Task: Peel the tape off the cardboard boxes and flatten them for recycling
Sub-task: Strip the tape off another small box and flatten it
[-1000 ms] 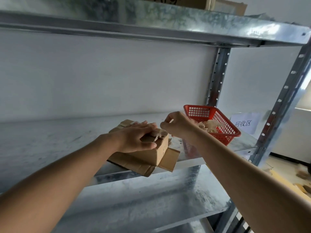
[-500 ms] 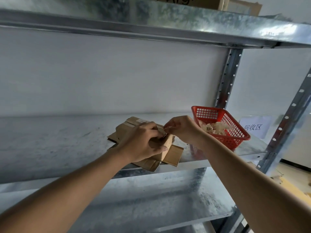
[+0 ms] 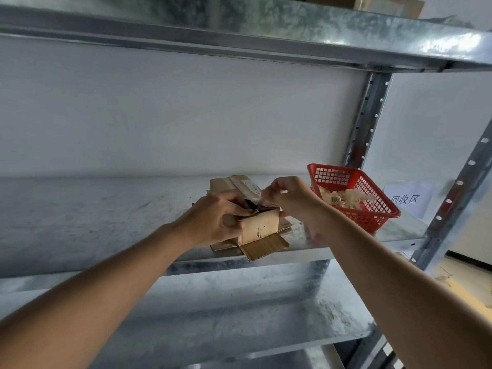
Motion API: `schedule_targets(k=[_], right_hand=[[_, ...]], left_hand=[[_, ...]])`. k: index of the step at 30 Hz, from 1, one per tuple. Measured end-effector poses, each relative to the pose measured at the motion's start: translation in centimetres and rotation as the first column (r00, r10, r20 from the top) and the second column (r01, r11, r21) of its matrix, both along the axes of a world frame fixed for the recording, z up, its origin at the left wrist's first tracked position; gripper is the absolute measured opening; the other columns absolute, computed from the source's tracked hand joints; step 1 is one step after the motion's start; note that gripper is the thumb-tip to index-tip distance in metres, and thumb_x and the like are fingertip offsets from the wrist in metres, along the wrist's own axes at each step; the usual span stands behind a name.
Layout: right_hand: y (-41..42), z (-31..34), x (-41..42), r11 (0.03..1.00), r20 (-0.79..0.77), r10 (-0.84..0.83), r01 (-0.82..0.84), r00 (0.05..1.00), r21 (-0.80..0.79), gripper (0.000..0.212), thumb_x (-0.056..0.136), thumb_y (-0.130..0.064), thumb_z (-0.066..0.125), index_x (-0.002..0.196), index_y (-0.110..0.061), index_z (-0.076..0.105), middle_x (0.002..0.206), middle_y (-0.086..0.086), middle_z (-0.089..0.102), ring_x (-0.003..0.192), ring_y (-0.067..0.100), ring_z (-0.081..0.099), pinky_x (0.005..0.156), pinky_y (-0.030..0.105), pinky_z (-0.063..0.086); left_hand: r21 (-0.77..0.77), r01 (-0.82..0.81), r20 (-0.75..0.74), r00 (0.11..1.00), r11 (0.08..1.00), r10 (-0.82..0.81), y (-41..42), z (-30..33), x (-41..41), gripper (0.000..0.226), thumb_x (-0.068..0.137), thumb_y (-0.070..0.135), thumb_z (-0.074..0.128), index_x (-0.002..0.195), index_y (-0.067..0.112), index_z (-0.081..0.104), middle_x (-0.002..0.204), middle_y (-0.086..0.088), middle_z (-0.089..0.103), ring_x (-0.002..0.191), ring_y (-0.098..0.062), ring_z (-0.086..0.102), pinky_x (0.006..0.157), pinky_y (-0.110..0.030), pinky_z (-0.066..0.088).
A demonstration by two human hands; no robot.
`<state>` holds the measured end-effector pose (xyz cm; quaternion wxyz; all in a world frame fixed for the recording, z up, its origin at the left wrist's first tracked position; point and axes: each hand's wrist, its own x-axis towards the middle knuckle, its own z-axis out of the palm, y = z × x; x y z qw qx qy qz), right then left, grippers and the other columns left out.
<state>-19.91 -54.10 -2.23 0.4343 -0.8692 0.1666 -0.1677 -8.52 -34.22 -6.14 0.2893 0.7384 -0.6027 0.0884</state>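
Tape (image 3: 257,201) pinched by right hand (image 3: 290,201); left hand (image 3: 213,219) hides box (image 3: 262,226).

Brown cardboard box (image 3: 259,227), red lattice basket (image 3: 372,209).

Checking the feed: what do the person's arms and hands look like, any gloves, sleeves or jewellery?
Both forearms are bare as far as the frame shows, with no sleeves in view. The left hand and right hand wear no gloves, and no rings, watch or wristband show. Nails look short and unpainted.
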Motion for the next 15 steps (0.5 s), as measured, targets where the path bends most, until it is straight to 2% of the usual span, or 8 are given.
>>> schedule_targets(k=[5,8,11,15], right_hand=[[0.0,-0.3,-0.1,0.995,0.019,0.039,-0.037,0.999,-0.094,0.003,0.094,-0.027,0.075,0.092,-0.026,0.077,0.102,-0.007,0.069,0.096,0.018,0.067,0.09,0.047,0.061],[-0.2,-0.5,-0.4,0.994,0.012,0.085,-0.084,0.996,-0.074,0.017,0.089,-0.017,0.08,0.101,-0.029,0.08,0.106,-0.002,0.069,0.096,0.023,0.071,0.079,0.041,0.065],[0.0,-0.9,-0.4,0.989,0.001,0.146,-0.146,0.989,-0.037,0.027,0.088,-0.011,0.08,0.112,-0.024,0.078,0.108,0.005,0.069,0.09,0.024,0.075,0.073,0.036,0.065],[1.2,-1.0,0.5,0.975,-0.007,0.156,-0.155,0.988,-0.157,0.023,0.09,-0.017,0.079,0.112,-0.023,0.08,0.11,-0.006,0.067,0.076,0.022,0.077,0.066,0.04,0.065]], left_hand=[[-0.024,-0.062,-0.046,0.997,0.998,0.061,-0.2,0.3,-0.8,0.045,0.082,0.024,0.077,0.127,0.025,0.07,0.132,0.02,0.058,0.124,-0.003,0.055,0.104,-0.026,0.048],[-0.052,-0.051,-0.085,0.995,0.997,0.047,0.1,0.0,-0.8,0.048,0.08,0.016,0.079,0.126,0.025,0.069,0.122,0.022,0.06,0.115,0.001,0.057,0.1,-0.019,0.048],[-0.039,-0.083,-0.134,0.988,0.996,0.077,1.0,0.0,0.1,0.042,0.081,0.007,0.076,0.121,0.022,0.073,0.115,0.017,0.068,0.107,0.001,0.063,0.094,-0.018,0.052],[-0.065,-0.203,-0.207,0.96,0.977,0.186,1.9,0.3,1.0,0.035,0.082,0.001,0.07,0.107,0.024,0.078,0.108,0.011,0.075,0.101,-0.001,0.067,0.093,-0.024,0.053]])
